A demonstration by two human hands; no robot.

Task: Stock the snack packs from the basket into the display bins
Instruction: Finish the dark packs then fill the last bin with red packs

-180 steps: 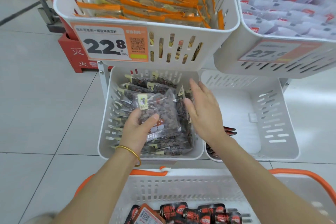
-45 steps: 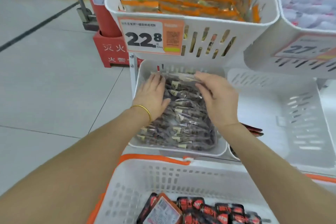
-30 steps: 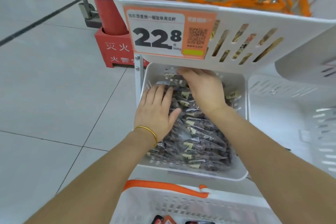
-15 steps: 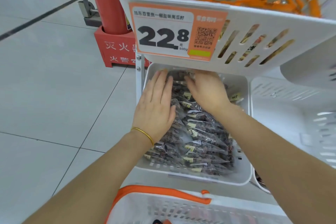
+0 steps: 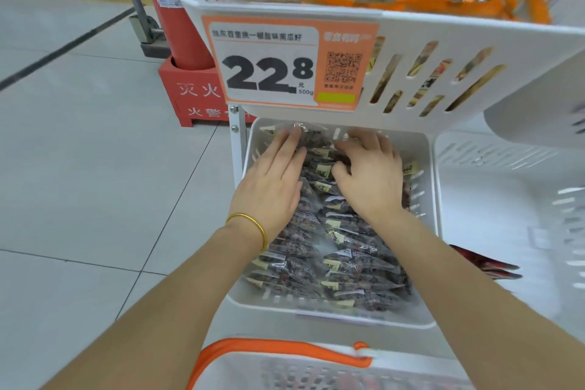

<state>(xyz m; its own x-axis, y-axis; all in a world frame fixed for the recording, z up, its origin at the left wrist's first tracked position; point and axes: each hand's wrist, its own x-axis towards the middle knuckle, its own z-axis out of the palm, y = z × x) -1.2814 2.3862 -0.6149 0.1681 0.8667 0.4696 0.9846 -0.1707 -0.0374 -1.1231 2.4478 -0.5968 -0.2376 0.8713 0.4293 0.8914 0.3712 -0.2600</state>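
Observation:
The lower left white display bin (image 5: 332, 317) holds several clear snack packs (image 5: 348, 266) of dark pieces with small yellow labels, stacked in rows. My left hand (image 5: 272, 187), with a gold bangle at the wrist, lies flat on the packs along the bin's left side, fingers straight and reaching to the back. My right hand (image 5: 370, 177) rests on the packs beside it, its fingers bent down into the back rows; whether they grip a pack is hidden. The white basket with an orange rim (image 5: 285, 348) shows at the bottom edge.
An upper white bin (image 5: 411, 28) of orange-edged packs overhangs the lower bin, with a 22.8 price tag (image 5: 285, 66) on its front. A lower right bin (image 5: 506, 215) holds a few red packs (image 5: 484, 266). A red fire-extinguisher stand (image 5: 196, 95) sits on the tiled floor at left.
Both hands have slid a little farther toward the back of the bin over the packs. The camera has tipped closer, so the basket's contents have dropped out of view.

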